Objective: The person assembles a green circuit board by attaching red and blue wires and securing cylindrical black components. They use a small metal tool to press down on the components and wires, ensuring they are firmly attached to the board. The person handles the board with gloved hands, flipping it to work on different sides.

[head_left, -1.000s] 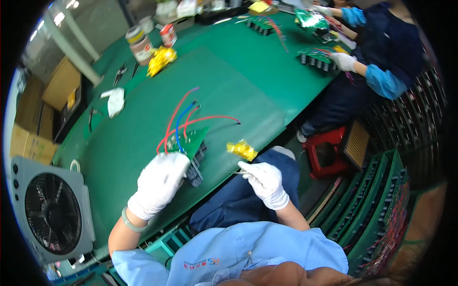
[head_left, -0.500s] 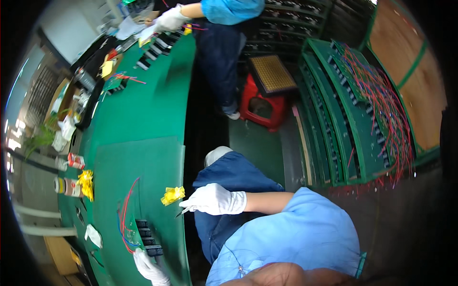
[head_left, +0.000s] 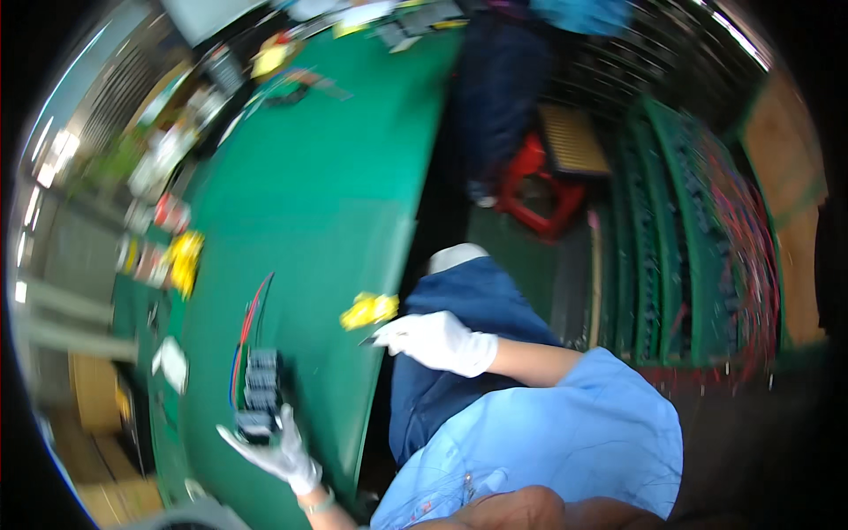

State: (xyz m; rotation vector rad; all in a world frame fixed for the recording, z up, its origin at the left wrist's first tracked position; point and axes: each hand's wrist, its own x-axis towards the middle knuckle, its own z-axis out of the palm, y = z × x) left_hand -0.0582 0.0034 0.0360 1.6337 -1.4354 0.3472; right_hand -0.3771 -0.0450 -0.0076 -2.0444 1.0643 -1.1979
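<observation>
White cloth point(head_left: 170, 364) is at 10 o'clock from your L hand, yellow heap point(head_left: 185, 262) farther off at 11. Board w/ blk parts point(head_left: 261, 384) is over the green bench point(head_left: 300, 221), also 11, just off your L hand point(head_left: 287, 452); fingers spread round its near end, can't tell if gripping. Yellow bundle point(head_left: 369, 311), 10 o'clock from your R hand point(head_left: 435, 341), sits near the tip of the thin tool point(head_left: 368, 341) you're pinching. Red stool point(head_left: 564, 201) at 1 blocks the floor gap; rack point(head_left: 689, 274) approx 2.
</observation>
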